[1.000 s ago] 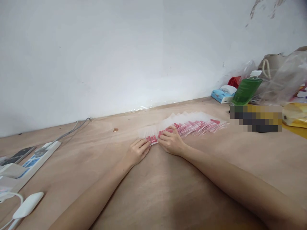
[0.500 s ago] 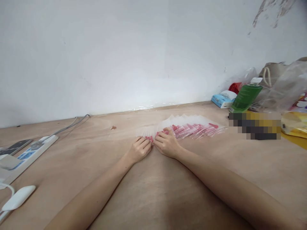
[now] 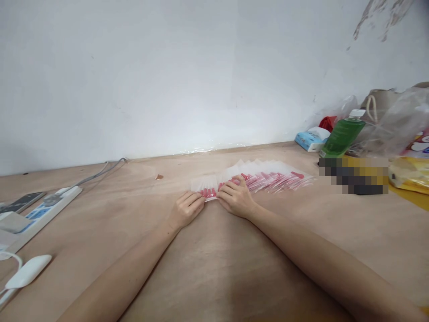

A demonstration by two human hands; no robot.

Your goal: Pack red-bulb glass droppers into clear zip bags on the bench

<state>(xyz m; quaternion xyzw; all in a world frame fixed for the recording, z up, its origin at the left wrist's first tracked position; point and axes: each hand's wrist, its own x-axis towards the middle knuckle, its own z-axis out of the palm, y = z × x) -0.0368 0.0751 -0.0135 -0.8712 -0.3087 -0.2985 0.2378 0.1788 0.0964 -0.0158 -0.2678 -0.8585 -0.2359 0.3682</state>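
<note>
A row of small clear plastic bags (image 3: 205,184) lies overlapped on the table, red pieces showing inside near the lower edge. My left hand (image 3: 187,208) has its fingers curled together on the left end of these bags. Close by, my right hand (image 3: 237,197) is closed over the right end of the same row, its thumb hidden. Between the hands, several red pieces show side by side through the plastic. Behind and right of my right hand, more clear bags with pink and red contents (image 3: 276,176) lie fanned out.
To the right stand a green bottle (image 3: 343,134), a blue tissue pack (image 3: 308,140) and plastic bags (image 3: 398,129). On the left are a white power strip (image 3: 43,217), a phone (image 3: 25,203) and a white plug-like piece (image 3: 29,272). A white wall (image 3: 167,80) borders the table.
My left hand has slid left, away from my right hand, widening the gap. More of the red pieces between the hands now shows. My right hand has shifted slightly right.
</note>
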